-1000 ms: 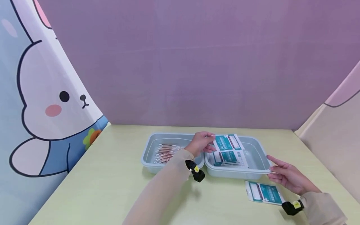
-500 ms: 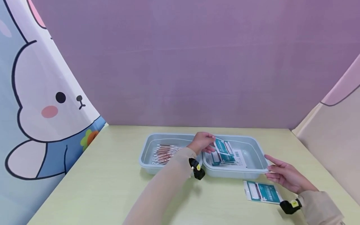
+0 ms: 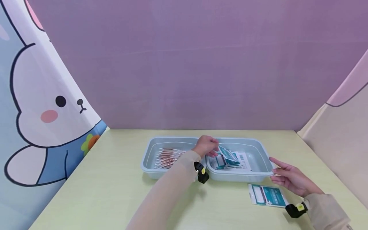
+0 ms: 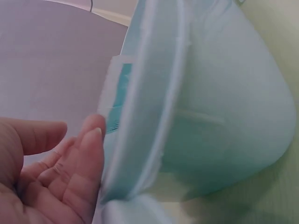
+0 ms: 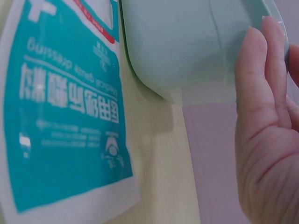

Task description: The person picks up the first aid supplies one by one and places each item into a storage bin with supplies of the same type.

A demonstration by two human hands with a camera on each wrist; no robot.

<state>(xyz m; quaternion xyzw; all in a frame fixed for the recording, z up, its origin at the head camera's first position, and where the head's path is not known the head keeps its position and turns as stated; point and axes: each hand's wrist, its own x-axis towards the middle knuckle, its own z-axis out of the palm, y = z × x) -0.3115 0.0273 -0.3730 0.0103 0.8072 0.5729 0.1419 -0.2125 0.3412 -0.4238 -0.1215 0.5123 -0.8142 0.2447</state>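
Note:
My left hand [image 3: 206, 146] hovers over the left end of the right-hand pale blue plastic tray [image 3: 256, 174]. In the left wrist view its thumb stands apart from the fingers [image 4: 91, 149], with nothing between them. Close by its fingertips, a teal-and-white gauze dressing packet [image 3: 228, 155] leans at a slant inside that tray. Other packets lie beneath, partly hidden. With fairly straight fingers [image 5: 254, 70], my right hand [image 3: 297, 180] touches the tray's right end at the rim. Another dressing packet [image 3: 268, 195] lies flat on the table, in front of the tray and left of the right wrist.
Left of the tray, another pale blue tray [image 3: 148, 161] holds a pile of cotton swabs [image 3: 168, 157] in clear wrapping. My left forearm crosses in front of it. Behind the table [image 3: 115, 179] hangs a purple cloth [image 3: 184, 70]; a cartoon-printed cloth [image 3: 43, 95] hangs at the left.
The packet my left hand was holding up has tipped down into the right-hand tray, and the fingers have let go. My right hand stays at the tray's end. The view shifts slightly.

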